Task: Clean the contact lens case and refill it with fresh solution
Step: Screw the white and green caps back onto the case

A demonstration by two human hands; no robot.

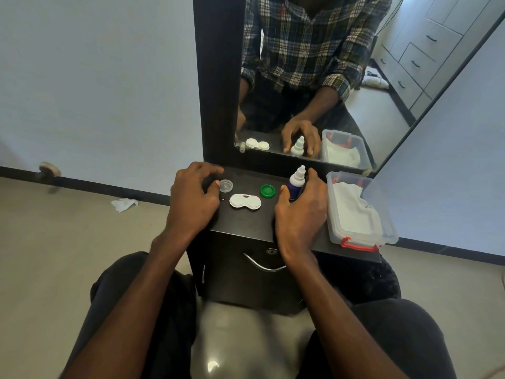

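Note:
A white two-well contact lens case (245, 201) lies face down on the dark dresser top (246, 222), between my hands. Behind it lie a green cap (267, 191) and a clear cap (226, 185). My left hand (195, 199) rests on the top with its fingers curled; the thumb tip touches the clear cap. My right hand (300, 212) wraps around the small solution bottle (296, 183), which has a white nozzle and dark blue body and stands upright.
A clear plastic box (358, 236) with a red latch, holding white tissues, stands at the right end of the top. A mirror (314, 77) rises behind. A crumpled tissue (124, 205) lies on the floor at left. A drawer handle (262, 265) sits below.

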